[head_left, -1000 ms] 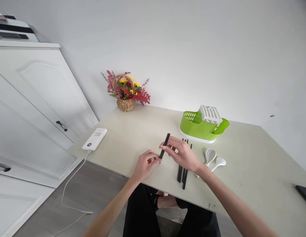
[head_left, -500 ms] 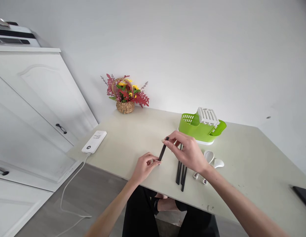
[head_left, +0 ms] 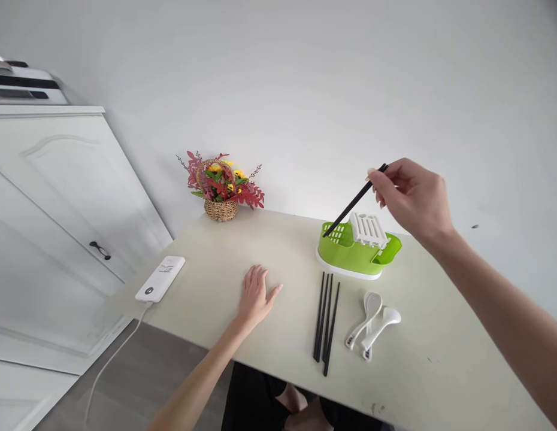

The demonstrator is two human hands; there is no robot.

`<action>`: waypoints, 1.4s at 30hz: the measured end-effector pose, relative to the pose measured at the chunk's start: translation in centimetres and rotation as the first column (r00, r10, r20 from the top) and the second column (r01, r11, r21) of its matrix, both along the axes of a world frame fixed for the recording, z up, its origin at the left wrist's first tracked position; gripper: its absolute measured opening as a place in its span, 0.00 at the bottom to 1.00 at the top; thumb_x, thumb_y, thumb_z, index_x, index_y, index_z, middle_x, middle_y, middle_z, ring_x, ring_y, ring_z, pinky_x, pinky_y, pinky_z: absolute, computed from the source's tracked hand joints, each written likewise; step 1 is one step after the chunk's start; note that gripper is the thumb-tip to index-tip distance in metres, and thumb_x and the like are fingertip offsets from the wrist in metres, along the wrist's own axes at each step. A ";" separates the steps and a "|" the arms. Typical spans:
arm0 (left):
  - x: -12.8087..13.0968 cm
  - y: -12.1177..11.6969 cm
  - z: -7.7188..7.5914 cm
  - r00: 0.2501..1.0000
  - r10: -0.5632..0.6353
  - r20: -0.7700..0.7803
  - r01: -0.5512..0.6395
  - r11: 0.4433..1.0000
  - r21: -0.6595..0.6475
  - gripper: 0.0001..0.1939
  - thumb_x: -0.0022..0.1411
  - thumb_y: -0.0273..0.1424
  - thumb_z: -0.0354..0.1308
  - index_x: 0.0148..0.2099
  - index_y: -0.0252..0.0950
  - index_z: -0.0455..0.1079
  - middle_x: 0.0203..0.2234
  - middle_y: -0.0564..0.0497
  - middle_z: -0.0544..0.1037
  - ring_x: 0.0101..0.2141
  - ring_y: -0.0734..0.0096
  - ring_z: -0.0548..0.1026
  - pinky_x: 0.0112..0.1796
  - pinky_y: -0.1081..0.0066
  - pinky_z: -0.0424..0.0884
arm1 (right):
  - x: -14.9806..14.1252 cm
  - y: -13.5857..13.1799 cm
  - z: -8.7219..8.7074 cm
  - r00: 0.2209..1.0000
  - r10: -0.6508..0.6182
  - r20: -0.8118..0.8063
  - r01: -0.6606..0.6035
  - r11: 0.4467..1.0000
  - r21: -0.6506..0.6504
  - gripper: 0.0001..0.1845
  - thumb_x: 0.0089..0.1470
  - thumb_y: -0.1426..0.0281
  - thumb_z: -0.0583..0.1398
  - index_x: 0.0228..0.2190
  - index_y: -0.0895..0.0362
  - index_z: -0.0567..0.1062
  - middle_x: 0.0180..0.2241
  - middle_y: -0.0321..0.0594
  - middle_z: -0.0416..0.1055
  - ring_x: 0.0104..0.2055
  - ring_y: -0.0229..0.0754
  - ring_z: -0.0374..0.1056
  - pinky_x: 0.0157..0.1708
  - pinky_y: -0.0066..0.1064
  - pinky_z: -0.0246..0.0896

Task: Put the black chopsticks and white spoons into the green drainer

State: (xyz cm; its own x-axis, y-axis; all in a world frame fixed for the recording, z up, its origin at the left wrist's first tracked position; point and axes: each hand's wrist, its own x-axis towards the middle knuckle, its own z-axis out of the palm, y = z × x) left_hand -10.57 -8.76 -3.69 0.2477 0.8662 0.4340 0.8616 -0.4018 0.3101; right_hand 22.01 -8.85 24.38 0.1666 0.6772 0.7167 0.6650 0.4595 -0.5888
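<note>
My right hand (head_left: 411, 197) is raised above the table and pinches the top end of black chopsticks (head_left: 353, 203). Their lower tips point down at the left side of a green and white cutlery holder (head_left: 357, 251). My left hand (head_left: 256, 293) lies flat on the beige table (head_left: 242, 251) with fingers spread, holding nothing. Several more black chopsticks (head_left: 326, 323) lie side by side on the table in front of the holder. Two white spoons (head_left: 372, 323) rest just right of them.
A wicker basket of red and yellow flowers (head_left: 221, 185) stands at the table's back left by the wall. A white power bank (head_left: 160, 278) with a cable lies at the left edge. White cabinets (head_left: 58, 209) stand to the left.
My right hand has lifted the black chopsticks up and to the right, over the green holder. My left hand let go of them and now lies flat on the table.
</note>
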 end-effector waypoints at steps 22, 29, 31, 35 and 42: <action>1.0 4.8 -0.3 0.987 -0.002 -0.159 0.004 1.000 0.009 0.23 0.78 0.39 0.47 0.68 0.36 0.63 0.70 0.41 0.66 0.72 0.48 0.59 0.69 0.45 0.57 | 7.1 15.1 -8.8 0.981 -0.038 0.192 0.152 0.768 -0.623 0.17 0.62 0.56 0.62 0.30 0.55 0.79 0.33 0.42 0.84 0.30 0.43 0.77 0.30 0.33 0.67; 0.8 5.4 -1.0 0.989 -0.006 -0.145 0.014 0.998 0.058 0.23 0.77 0.39 0.48 0.68 0.39 0.64 0.69 0.42 0.68 0.71 0.48 0.61 0.68 0.44 0.59 | 6.8 12.3 -6.9 0.945 -0.149 0.290 0.283 0.816 -0.503 0.22 0.63 0.54 0.60 0.51 0.56 0.73 0.35 0.41 0.83 0.37 0.49 0.78 0.33 0.36 0.65; 0.8 5.4 -1.1 0.989 -0.010 -0.146 0.019 0.998 0.060 0.23 0.77 0.39 0.48 0.68 0.39 0.64 0.69 0.42 0.68 0.71 0.48 0.60 0.68 0.45 0.59 | 6.1 9.9 -6.2 0.936 -0.144 0.320 0.273 0.872 -0.406 0.19 0.64 0.57 0.59 0.50 0.54 0.73 0.36 0.40 0.83 0.39 0.47 0.78 0.34 0.35 0.64; 1.0 5.4 -1.2 0.987 -0.014 -0.162 0.021 0.999 0.044 0.24 0.77 0.37 0.47 0.69 0.37 0.65 0.70 0.42 0.66 0.71 0.48 0.60 0.69 0.46 0.58 | 4.3 4.2 -5.9 0.896 0.090 0.435 0.068 0.940 -0.334 0.14 0.67 0.59 0.56 0.47 0.52 0.74 0.35 0.38 0.81 0.30 0.41 0.74 0.33 0.32 0.63; 1.2 3.9 -1.4 0.986 -0.029 -0.161 0.032 0.999 0.020 0.25 0.77 0.35 0.46 0.69 0.36 0.66 0.70 0.41 0.66 0.71 0.48 0.60 0.70 0.47 0.57 | 2.3 -1.8 -10.2 0.448 0.524 0.725 0.016 0.805 -0.593 0.21 0.73 0.63 0.47 0.41 0.53 0.78 0.32 0.42 0.80 0.29 0.44 0.72 0.29 0.33 0.51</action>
State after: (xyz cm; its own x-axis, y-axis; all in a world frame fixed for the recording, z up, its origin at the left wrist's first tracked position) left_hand -9.40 -4.89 -5.12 0.3420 0.8478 0.4052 0.8868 -0.4338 0.1592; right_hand 24.36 -10.66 14.21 -0.5551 0.8313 -0.0283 0.8316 0.5553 0.0023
